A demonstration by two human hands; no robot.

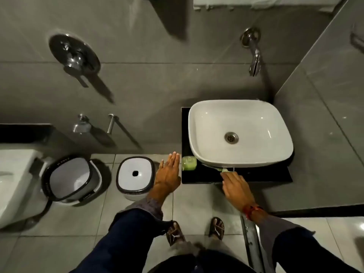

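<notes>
A white basin (240,133) stands on a black counter (256,177) against the grey tiled wall. On the counter's left corner sits a pale green box (189,163). My left hand (168,174) hovers flat with straight fingers just left of that box, off the counter's edge. My right hand (235,186) reaches over the counter's front edge. Its fingertips touch a small green and white item (224,170) tucked under the basin's front rim. Whether the fingers pinch that item is hidden.
A wall tap (254,60) hangs above the basin. On the floor to the left stand an open pedal bin (72,179) and a smaller white bin with a lid (136,174). A toilet (11,184) is at far left. My sandalled feet (195,230) stand on pale floor tiles.
</notes>
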